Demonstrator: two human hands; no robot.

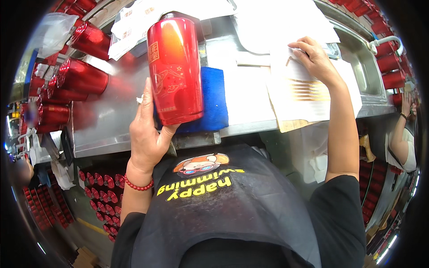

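My left hand (pixel 149 129) is wrapped round the lower part of a shiny red tumbler (pixel 176 71), tilted with its narrower end toward me. Gold line drawings and a small gold square mark the tumbler's side. A scrap of white (pixel 140 100) clings to my left fingers. Under the tumbler lies a blue cloth (pixel 215 100) on the steel bench. Over to the right, my right hand (pixel 315 60) rests at a white sheet (pixel 286 96) bearing a row of gold strips (pixel 310 90). Its fingers are bent but apart; a small brownish strip (pixel 288 60) lies near the thumb tip.
Several red tumblers (pixel 82 79) lie on the bench at the left. White papers (pixel 277 22) cover its far side. A steel sink (pixel 357 62) with a tap (pixel 388 42) is at the right. Racks of red tumblers (pixel 103 181) stand below; another person's arm (pixel 397 129) shows far right.
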